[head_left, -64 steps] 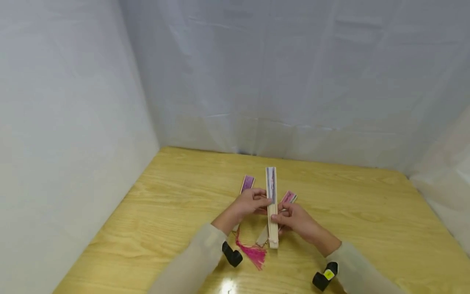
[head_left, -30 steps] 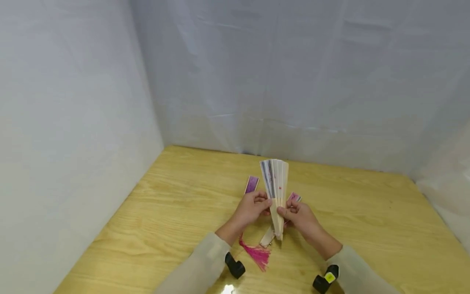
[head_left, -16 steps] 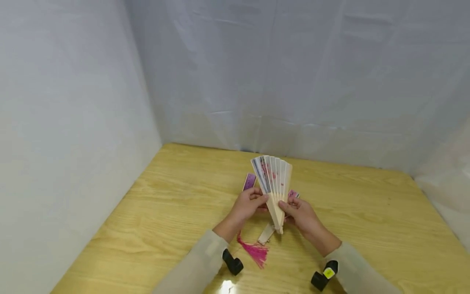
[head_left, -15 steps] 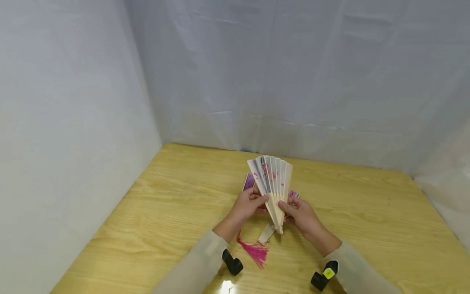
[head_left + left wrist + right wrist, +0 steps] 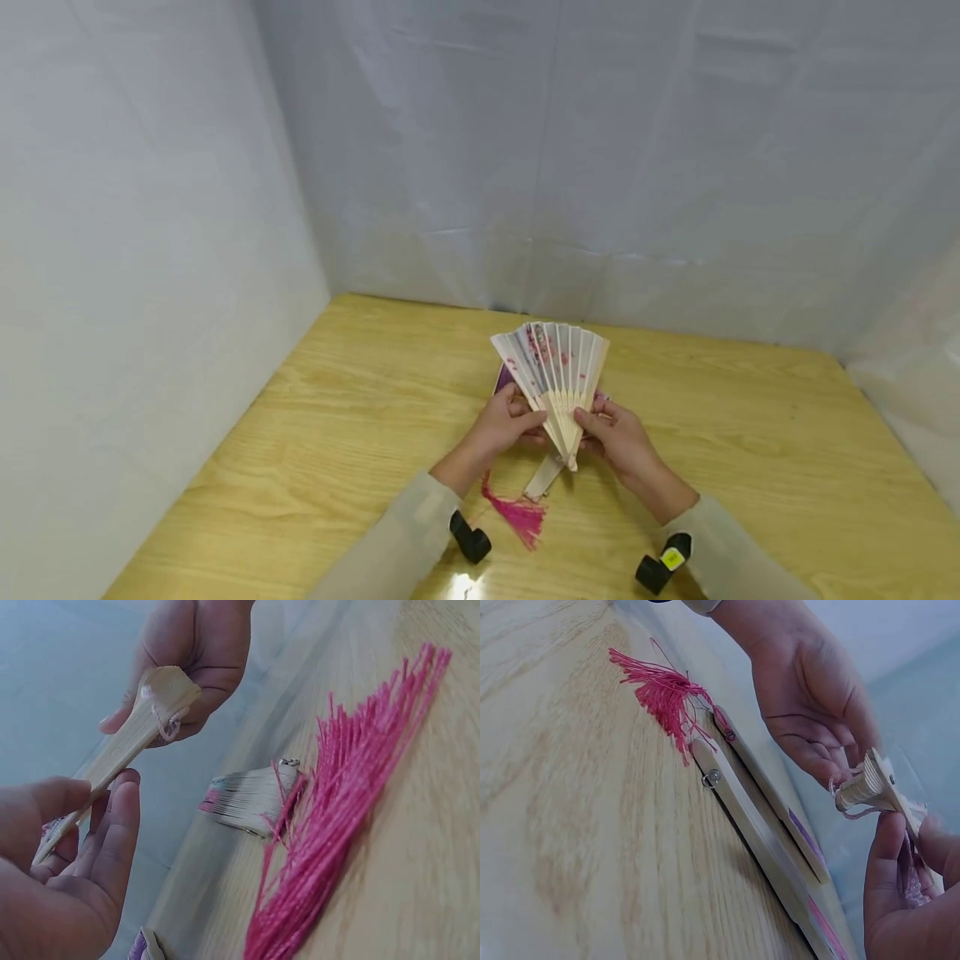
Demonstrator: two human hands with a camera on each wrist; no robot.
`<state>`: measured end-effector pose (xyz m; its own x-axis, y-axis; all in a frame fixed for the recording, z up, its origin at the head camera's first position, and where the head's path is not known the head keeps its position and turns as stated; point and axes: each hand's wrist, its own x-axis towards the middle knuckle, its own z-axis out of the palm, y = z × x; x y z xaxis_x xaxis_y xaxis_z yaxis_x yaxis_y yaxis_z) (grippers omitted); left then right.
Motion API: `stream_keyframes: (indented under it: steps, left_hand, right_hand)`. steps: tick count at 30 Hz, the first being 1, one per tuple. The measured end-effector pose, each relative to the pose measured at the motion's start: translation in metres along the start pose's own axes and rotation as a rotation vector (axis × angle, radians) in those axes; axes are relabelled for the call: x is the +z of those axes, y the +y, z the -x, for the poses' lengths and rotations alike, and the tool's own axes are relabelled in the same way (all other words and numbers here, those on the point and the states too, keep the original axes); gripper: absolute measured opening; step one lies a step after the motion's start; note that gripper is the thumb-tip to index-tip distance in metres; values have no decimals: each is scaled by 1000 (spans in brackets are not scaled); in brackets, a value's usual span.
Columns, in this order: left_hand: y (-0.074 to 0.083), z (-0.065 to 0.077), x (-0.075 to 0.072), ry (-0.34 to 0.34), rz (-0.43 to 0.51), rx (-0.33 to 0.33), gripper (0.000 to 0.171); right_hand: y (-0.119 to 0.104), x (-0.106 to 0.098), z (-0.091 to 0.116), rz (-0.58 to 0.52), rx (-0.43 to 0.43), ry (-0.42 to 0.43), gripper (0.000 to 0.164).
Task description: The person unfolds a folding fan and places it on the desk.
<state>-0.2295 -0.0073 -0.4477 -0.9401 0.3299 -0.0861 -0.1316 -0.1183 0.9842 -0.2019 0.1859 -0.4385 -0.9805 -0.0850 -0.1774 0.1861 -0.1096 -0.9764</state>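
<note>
A folding fan (image 5: 551, 362) with pale wooden ribs and a white leaf printed with pink flowers is partly spread, its pivot end toward the person. My left hand (image 5: 501, 427) pinches its left edge, thumb in front. On the right edge my right hand (image 5: 617, 440) pinches the ribs the same way. The left wrist view shows the fan's guard stick (image 5: 124, 742) held above the table. Under it lie two folded fans, a purple one (image 5: 504, 377) partly hidden by the left hand and a pink one (image 5: 750, 832) mostly covered by the spread fan.
A bright pink tassel (image 5: 521, 518) lies on the wooden table (image 5: 360, 417) in front of the hands. Pale sheeting (image 5: 480, 167) stands behind the table and along both sides. A black wrist camera (image 5: 470, 537) sits on the left sleeve, another (image 5: 663, 565) on the right.
The fan was folded into a narrow stick and has spread steadily, its left edge swinging left and its right edge slightly right. Both hands have kept hold of it; the tassel stays in place.
</note>
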Motion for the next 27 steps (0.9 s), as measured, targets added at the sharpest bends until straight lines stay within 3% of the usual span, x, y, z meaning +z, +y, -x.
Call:
stream_keyframes:
  steps: [11,18,24,27]
  left_hand:
    - [-2,0,-6,15,6,25,48]
    - [-2,2,-1,1,39,20,72]
    - [-2,4,3,42,59,15,70]
    - [-3,4,4,45,49,12,60]
  right_hand:
    - [-2,-3,0,-29,-9,-36,16]
    - [-2,2,-1,-36,-8,60,22]
    - [-1,8,-3,-83,-29,132,12]
    - [0,13,-6,-92,-56,143,9]
